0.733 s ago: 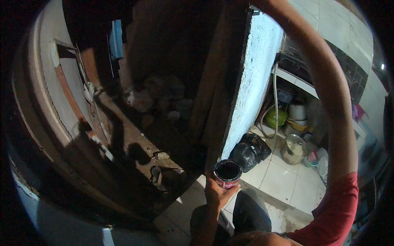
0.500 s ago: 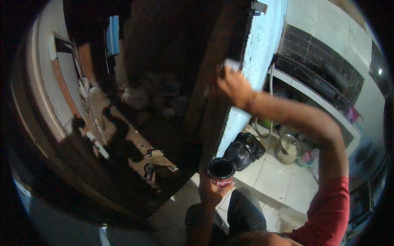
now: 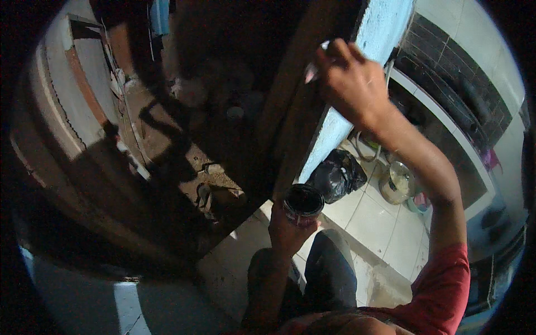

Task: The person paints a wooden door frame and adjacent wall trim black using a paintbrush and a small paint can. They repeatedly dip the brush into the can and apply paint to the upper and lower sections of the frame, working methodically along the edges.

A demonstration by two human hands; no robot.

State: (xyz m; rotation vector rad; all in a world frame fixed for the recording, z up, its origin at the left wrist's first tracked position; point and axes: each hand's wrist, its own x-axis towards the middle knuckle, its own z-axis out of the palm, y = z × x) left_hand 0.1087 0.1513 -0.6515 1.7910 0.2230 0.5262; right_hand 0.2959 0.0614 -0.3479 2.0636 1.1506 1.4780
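Where light crosses the bare ground (image 3: pixel 209 180): a bent shadow (image 3: pixel 159 125) falls beside the bright patch, and neither of our hands is over it
Left forearm (image 3: pixel 267 287): we bring it up from the lower edge, mostly in shade, close by our knees (image 3: pixel 330 268)
Left hand (image 3: pixel 286 230): we have it wrapped around the lower side of the tin
Tin (image 3: pixel 304 201): it sits in our left hand in front of the knees, lid off, mouth turned up toward us, dark inside; how full it is we cannot tell
Dark upright (image 3: pixel 296 120): it is dark along all we see, but whether from a coating or from shade we cannot tell, so how much is done there is unclear
Progress at the upright: we judge the work under way rather than finished, with the tin open and one hand raised; what is left the view does not settle
Right hand (image 3: pixel 353 78): we hold it high in front of the upright, back toward us, fingers curled around a small pale thing (image 3: pixel 311 73), mostly hidden; contact with the upright we cannot confirm
Pale blue wall (image 3: pixel 385 25): it runs just right of the upright, partly behind our hand
Right forearm (image 3: pixel 419 153): it slants up and left from a bent elbow, below which comes the red sleeve (image 3: pixel 446 279)
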